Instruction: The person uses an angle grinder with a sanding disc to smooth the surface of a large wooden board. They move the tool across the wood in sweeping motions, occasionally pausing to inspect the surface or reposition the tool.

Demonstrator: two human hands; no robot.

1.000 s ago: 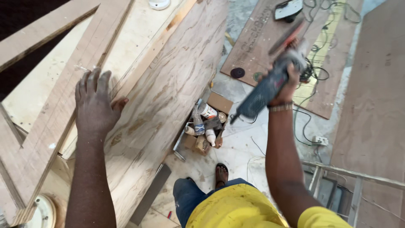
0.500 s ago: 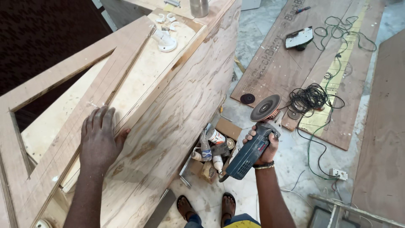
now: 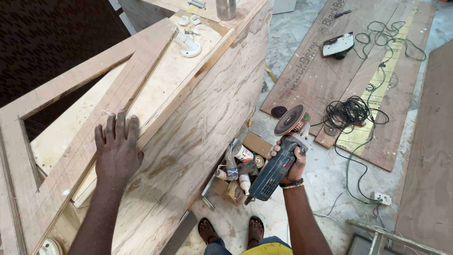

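Observation:
My left hand (image 3: 116, 147) lies flat, fingers spread, on a diagonal wooden strip of a plywood frame (image 3: 71, 141) that leans on a large plywood panel (image 3: 198, 132). My right hand (image 3: 289, 163) grips the blue body of an angle grinder (image 3: 278, 160), held low over the floor. Its brown sanding disc (image 3: 289, 119) points up and away from me. The grinder hangs apart from the panel, to its right.
A cardboard box (image 3: 238, 170) of bottles and tubes sits on the floor by my sandalled feet (image 3: 231, 230). Plywood sheets (image 3: 339, 71) lie beyond with a coiled black cable (image 3: 349, 113), a green wire, a second power tool (image 3: 337, 46) and a socket (image 3: 380, 198). White fittings (image 3: 188, 46) rest on the frame.
My right hand has lowered the grinder from high at the right to near the box. The view has tilted so the frame's top shows. My left hand stays on the strip.

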